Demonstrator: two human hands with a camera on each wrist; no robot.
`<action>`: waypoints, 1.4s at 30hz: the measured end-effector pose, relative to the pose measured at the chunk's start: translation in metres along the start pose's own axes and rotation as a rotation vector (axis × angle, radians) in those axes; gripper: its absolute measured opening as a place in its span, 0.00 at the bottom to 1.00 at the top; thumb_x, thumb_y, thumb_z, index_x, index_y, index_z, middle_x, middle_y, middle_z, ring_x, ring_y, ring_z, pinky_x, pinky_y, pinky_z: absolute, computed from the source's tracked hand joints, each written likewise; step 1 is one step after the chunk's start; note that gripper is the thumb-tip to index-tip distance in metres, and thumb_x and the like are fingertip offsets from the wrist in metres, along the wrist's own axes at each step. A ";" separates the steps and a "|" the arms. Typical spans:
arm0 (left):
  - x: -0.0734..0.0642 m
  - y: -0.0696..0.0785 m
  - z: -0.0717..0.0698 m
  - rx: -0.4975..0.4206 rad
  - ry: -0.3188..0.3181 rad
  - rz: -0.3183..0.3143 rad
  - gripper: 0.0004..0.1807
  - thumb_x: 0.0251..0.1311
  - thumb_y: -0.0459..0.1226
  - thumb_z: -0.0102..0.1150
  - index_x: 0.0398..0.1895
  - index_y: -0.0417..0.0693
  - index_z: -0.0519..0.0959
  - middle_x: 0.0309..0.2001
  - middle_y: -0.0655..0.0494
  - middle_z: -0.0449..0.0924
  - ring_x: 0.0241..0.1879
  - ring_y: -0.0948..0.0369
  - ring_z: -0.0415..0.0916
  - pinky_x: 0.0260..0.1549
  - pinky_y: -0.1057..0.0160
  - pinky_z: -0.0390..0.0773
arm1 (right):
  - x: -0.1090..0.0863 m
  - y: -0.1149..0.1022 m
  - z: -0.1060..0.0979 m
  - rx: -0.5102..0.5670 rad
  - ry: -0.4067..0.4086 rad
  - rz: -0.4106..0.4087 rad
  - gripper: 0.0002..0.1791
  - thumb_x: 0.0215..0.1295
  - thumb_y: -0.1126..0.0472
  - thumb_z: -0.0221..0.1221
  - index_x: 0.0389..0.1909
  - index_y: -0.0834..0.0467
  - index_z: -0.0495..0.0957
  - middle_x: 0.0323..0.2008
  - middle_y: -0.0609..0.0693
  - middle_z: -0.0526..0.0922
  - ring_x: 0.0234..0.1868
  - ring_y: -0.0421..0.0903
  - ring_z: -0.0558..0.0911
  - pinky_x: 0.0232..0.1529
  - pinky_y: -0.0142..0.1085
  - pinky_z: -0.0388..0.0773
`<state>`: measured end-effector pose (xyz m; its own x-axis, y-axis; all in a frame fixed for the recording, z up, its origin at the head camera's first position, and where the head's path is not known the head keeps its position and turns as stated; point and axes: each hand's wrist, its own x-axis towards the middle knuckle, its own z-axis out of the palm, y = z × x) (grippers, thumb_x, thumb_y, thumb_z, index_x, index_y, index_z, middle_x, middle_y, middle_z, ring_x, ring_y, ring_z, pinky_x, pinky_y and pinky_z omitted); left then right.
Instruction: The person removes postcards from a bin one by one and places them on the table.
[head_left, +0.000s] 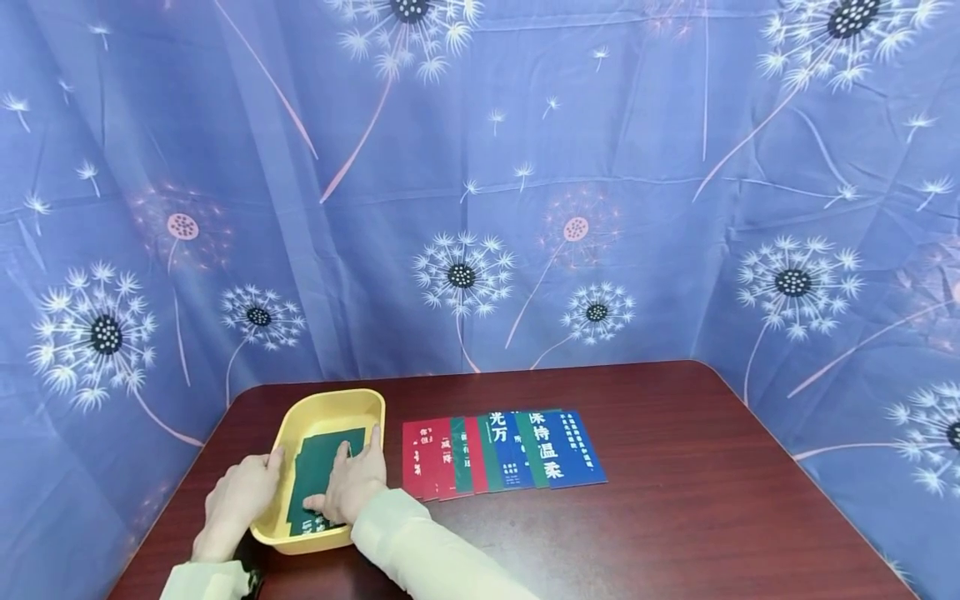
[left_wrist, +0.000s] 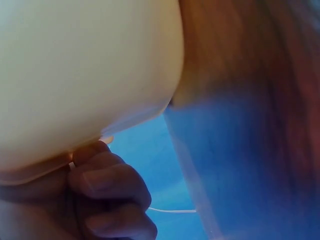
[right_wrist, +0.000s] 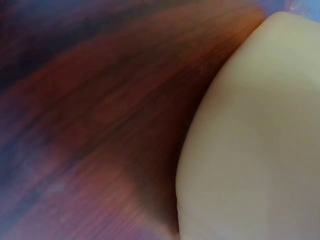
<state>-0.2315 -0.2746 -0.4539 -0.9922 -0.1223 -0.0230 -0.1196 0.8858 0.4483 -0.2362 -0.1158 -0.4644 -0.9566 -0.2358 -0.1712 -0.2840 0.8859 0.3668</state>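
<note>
A yellow plastic tray [head_left: 330, 403] stands on the left part of the table. Inside it lie overlapping dark green cards [head_left: 315, 462], some with white characters at the near end. My left hand [head_left: 238, 500] grips the tray's left side, the thumb at the rim; in the left wrist view its curled fingers [left_wrist: 112, 182] show below the pale tray wall [left_wrist: 90, 65]. Over the near right side reaches my right hand [head_left: 356, 482], fingers and thumb spread over the green cards. Whether its fingertips press on them is hard to tell. Only the tray's outer wall [right_wrist: 250, 140] and wood show in the right wrist view.
Right of the tray lies an overlapping row of red cards [head_left: 420, 475], green ones and blue cards [head_left: 577, 458] with white characters. They rest on a dark reddish wooden table [head_left: 675, 517]. A blue dandelion-print cloth [head_left: 525, 208] hangs behind and at both sides.
</note>
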 end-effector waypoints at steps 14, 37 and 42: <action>-0.002 0.001 0.000 -0.001 0.012 -0.001 0.35 0.74 0.57 0.27 0.41 0.43 0.81 0.39 0.31 0.79 0.34 0.38 0.78 0.23 0.43 0.71 | 0.000 0.004 0.002 0.139 0.191 0.003 0.51 0.47 0.19 0.55 0.72 0.37 0.59 0.57 0.37 0.77 0.64 0.45 0.70 0.70 0.49 0.42; -0.001 0.000 0.000 0.007 0.007 0.002 0.37 0.74 0.59 0.26 0.40 0.41 0.81 0.39 0.29 0.78 0.35 0.35 0.77 0.24 0.42 0.71 | -0.009 0.017 0.001 0.385 0.446 -0.067 0.40 0.55 0.38 0.68 0.64 0.52 0.66 0.32 0.40 0.81 0.32 0.36 0.80 0.40 0.34 0.70; -0.002 0.000 0.000 0.001 0.003 0.000 0.38 0.73 0.60 0.25 0.40 0.42 0.81 0.39 0.29 0.78 0.35 0.35 0.77 0.24 0.43 0.71 | -0.012 0.024 -0.001 0.528 0.527 -0.093 0.12 0.66 0.48 0.61 0.40 0.48 0.69 0.22 0.41 0.77 0.20 0.37 0.77 0.21 0.31 0.73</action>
<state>-0.2299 -0.2747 -0.4534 -0.9921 -0.1233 -0.0207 -0.1195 0.8862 0.4476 -0.2317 -0.0924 -0.4529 -0.8722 -0.3617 0.3294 -0.4233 0.8955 -0.1377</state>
